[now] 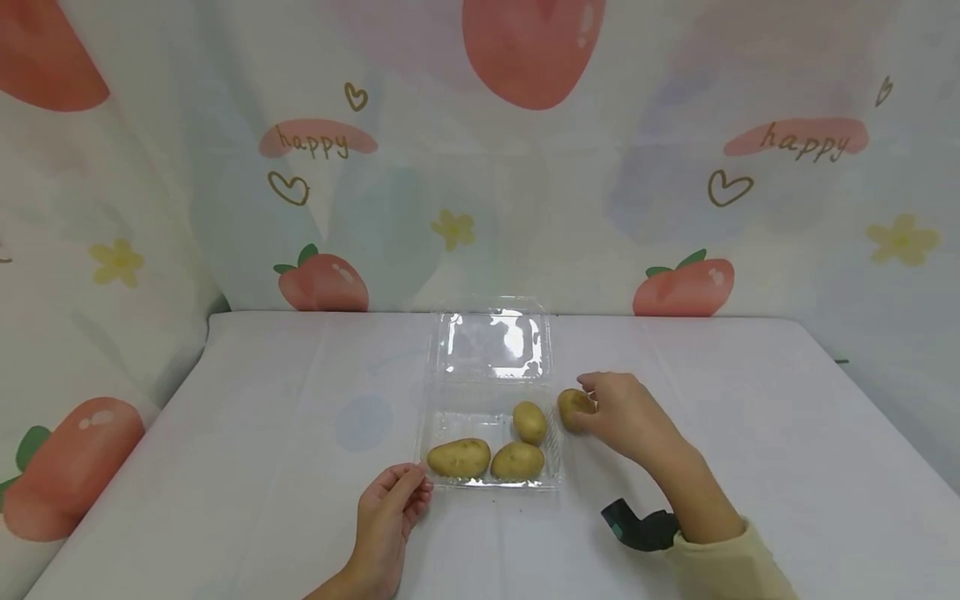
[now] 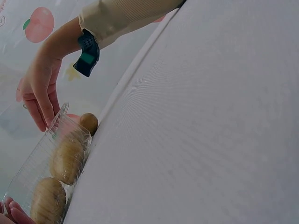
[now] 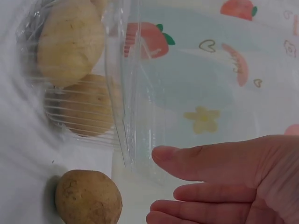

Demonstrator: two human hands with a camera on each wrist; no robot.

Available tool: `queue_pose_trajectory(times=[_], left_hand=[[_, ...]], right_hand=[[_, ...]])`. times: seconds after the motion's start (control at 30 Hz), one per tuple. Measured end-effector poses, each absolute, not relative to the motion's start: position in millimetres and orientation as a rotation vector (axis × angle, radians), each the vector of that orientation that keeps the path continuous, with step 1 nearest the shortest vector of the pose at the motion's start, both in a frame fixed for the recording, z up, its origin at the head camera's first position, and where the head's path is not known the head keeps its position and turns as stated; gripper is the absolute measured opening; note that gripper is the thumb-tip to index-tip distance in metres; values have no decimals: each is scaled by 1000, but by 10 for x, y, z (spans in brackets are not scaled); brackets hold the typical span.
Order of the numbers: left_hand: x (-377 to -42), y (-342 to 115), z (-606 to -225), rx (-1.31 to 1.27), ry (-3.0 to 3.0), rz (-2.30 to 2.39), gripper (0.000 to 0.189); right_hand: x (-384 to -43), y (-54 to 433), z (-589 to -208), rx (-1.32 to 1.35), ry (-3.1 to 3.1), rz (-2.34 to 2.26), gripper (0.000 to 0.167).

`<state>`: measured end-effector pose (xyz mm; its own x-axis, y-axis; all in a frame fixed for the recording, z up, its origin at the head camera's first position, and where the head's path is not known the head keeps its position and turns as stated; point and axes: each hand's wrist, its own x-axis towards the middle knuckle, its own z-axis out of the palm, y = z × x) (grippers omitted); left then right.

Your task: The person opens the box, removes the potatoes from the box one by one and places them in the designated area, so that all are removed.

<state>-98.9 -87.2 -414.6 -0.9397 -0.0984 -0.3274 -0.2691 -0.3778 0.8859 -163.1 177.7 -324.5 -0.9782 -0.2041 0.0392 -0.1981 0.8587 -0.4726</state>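
Note:
A clear plastic clamshell box (image 1: 442,400) lies with its lid raised back on the table. Three potatoes are inside: a long one (image 1: 459,458) at front left, one (image 1: 517,461) at front right and a smaller one (image 1: 529,422) behind it. With thumb and curled fingers, my left hand (image 1: 393,508) pinches the box's front left corner. Just outside the right wall, a loose potato (image 1: 573,408) sits on the table. Above it my right hand (image 1: 626,417) hovers with fingers extended; the right wrist view shows a gap between this hand (image 3: 219,182) and the potato (image 3: 88,198).
A white cloth (image 1: 262,433) covers the table. Behind it hangs a patterned backdrop (image 1: 525,200) with fruit and flower prints. A black device (image 1: 641,527) is strapped at the right wrist, by the cream sleeve (image 1: 731,567).

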Motion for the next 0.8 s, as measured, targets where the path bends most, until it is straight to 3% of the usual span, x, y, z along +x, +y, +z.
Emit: queue_pose_trajectory(times=[0.43,0.8], left_hand=[[-1001,-862,-4152,-525,1707,2461,16],[-996,-861,-4157,-509,1708,2467,16]], right_hand=[[-1597,1553,-3333,-567,3075,-571,43],[-1597,1513,-3465,-806,3019,-708,41]])
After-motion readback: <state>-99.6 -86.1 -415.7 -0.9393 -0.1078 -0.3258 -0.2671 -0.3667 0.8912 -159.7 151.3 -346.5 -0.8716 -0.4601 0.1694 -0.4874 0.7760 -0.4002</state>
